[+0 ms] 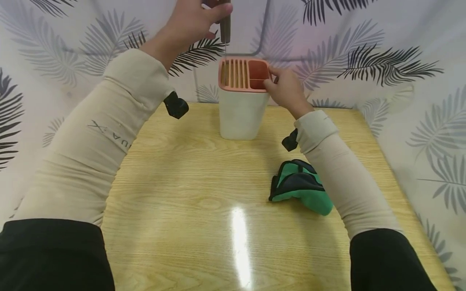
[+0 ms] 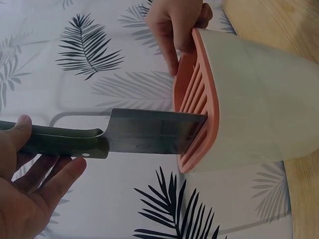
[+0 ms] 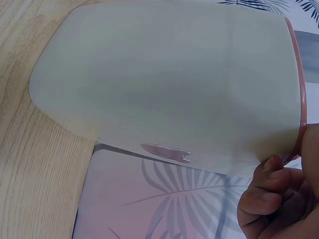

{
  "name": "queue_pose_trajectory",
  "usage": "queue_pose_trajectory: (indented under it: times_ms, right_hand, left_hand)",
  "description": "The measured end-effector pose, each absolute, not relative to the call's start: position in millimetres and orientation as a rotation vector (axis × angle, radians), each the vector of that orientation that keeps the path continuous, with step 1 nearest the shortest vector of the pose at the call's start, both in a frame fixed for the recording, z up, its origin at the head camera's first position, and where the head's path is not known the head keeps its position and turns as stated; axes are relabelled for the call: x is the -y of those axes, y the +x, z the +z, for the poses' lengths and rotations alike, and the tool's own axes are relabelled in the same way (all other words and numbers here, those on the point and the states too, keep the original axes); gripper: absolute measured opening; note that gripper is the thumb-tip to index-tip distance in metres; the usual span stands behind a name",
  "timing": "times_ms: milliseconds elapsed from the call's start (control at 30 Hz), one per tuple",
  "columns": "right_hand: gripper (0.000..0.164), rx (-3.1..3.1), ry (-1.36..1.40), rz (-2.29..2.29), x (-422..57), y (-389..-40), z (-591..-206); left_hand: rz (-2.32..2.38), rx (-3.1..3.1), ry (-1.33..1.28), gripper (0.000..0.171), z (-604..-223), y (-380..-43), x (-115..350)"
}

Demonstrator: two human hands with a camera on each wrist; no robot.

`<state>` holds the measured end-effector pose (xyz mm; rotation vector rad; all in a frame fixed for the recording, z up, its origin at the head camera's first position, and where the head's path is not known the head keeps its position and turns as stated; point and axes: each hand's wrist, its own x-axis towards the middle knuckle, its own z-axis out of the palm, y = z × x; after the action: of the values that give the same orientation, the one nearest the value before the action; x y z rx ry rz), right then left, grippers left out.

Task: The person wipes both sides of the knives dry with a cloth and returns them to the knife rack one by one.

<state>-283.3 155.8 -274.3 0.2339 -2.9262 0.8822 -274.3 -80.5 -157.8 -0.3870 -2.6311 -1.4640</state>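
A white knife holder (image 1: 242, 115) with a salmon-coloured slotted top stands upright at the back of the table. My left hand (image 1: 191, 20) grips a cleaver by its dark green handle (image 1: 225, 30), above the slotted side of the holder. In the left wrist view the cleaver's broad blade (image 2: 149, 132) points into the slots, its front edge right at one of them. My right hand (image 1: 287, 89) pinches the holder's rim at its right side, beside the open compartments; the right wrist view shows its curled fingers (image 3: 271, 181) against the white wall.
A crumpled green and black fabric item (image 1: 302, 188) lies on the wooden table (image 1: 182, 194), close to my right forearm. A leaf-patterned cloth (image 1: 320, 44) hangs behind and beside the table, right behind the holder.
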Motion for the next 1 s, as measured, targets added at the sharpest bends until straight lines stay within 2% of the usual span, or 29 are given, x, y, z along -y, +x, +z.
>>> queue_pose_trajectory:
  times_ms: [433,1000]
  right_hand:
    - [0.053,2.905,0.268,0.871,-153,-281,-274]
    - [0.053,2.903,0.283,0.875,-150,-281,-274]
  left_hand:
    - [-1.492,2.688,-0.344,0.046,-173,-281,81]
    - [-1.567,2.767,-0.284,0.044,-193,-294,80]
